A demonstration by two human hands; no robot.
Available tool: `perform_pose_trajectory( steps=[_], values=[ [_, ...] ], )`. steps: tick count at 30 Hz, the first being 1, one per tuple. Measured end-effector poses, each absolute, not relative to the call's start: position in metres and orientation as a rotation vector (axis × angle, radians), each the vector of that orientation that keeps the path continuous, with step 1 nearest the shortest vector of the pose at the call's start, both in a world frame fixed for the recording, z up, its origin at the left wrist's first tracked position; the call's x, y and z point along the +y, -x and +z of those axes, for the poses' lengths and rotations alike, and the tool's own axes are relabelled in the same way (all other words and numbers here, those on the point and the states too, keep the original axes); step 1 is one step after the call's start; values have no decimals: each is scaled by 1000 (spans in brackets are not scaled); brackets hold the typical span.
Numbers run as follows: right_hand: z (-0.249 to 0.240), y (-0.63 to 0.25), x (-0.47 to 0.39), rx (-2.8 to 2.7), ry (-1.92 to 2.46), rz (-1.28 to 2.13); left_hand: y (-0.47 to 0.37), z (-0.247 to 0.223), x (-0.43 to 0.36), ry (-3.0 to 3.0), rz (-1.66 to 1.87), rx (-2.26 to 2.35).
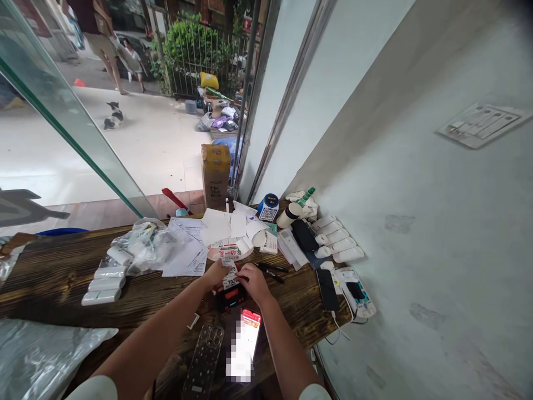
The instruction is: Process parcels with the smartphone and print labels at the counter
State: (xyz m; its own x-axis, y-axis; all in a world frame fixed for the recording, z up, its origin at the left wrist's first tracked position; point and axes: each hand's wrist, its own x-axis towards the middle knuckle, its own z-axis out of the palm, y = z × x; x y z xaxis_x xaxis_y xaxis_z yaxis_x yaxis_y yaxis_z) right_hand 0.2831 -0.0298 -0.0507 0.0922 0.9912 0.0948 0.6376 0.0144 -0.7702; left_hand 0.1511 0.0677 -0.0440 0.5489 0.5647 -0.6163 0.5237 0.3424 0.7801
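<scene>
The left hand (216, 274) has its fingers clamped on the left edge of a printed label (230, 281). This label is between the left hand and the right hand (255, 283), above the far part of a black device (231, 301). The fingers of the right hand are bent together at the label's right edge; whether they grip it, I cannot tell.

On the near side of the device lies a lit phone (249, 339), and two black pens (271, 272) are to its right. To the left of the device there are white rolls (104, 284). Beyond these, also left of the device, is a clear plastic bag (152, 244); its crumpled contents are not possible to distinguish. Beyond the device and to the right, a white-capped container (288, 215) is tilted. Well beyond the device stands a taped cardboard box (215, 175), whose inside is hidden.
</scene>
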Motion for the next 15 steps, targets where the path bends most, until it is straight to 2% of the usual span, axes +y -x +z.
perform_pose_trajectory(
  steps=[15],
  values=[
    [-43,-274,-39,-1502,1778,655,-154,-50,65,-1378,126,1055]
  ],
)
